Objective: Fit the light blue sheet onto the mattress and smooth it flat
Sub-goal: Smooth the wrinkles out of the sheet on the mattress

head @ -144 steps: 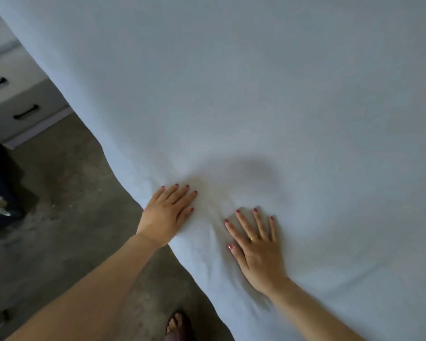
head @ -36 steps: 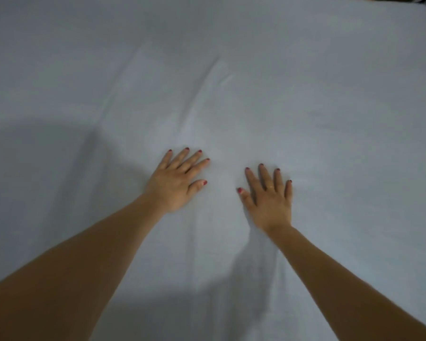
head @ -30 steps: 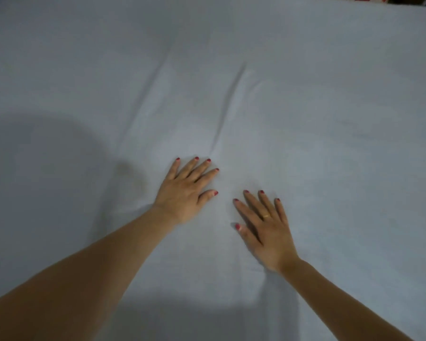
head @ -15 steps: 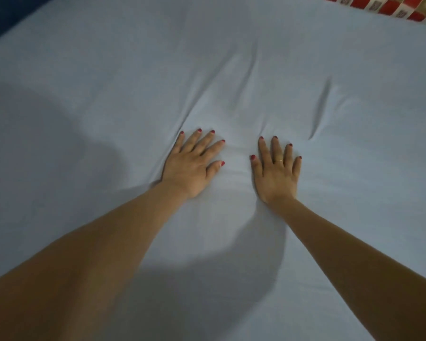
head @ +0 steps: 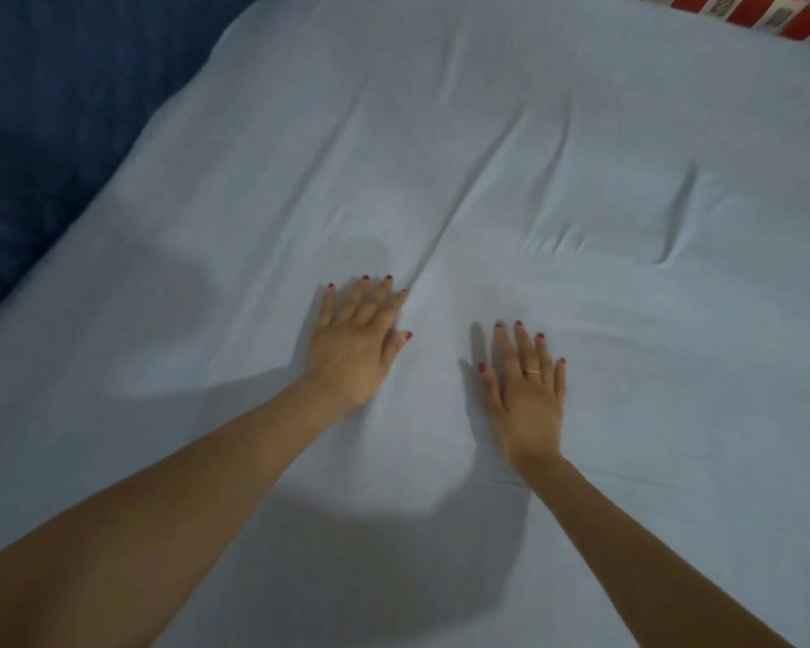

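Left hand (head: 354,348): palm down and flat on the light blue sheet (head: 440,156), fingers straight and slightly spread, holding nothing; it is a little blurred.
Right hand (head: 529,390): also palm down on the sheet, fingers straight and close together, gripping nothing; a gold ring (head: 533,372) sits on one finger.
Hands together: side by side with a bare strip of sheet between them, the left one reaching farther forward than the right.
Forearms: both bare, coming in from the lower corners and casting a dark shadow on the cloth near the person.
Sheet: spread over the mattress top and filling most of the view.
Creases: several long folds run away from the fingertips toward the far end, plus a short deep pucker (head: 679,217) off to the right.
Far left: dark blue surface (head: 66,109) beyond the sheet's edge.
Far right corner: red patterned fabric (head: 768,14) just past the sheet.
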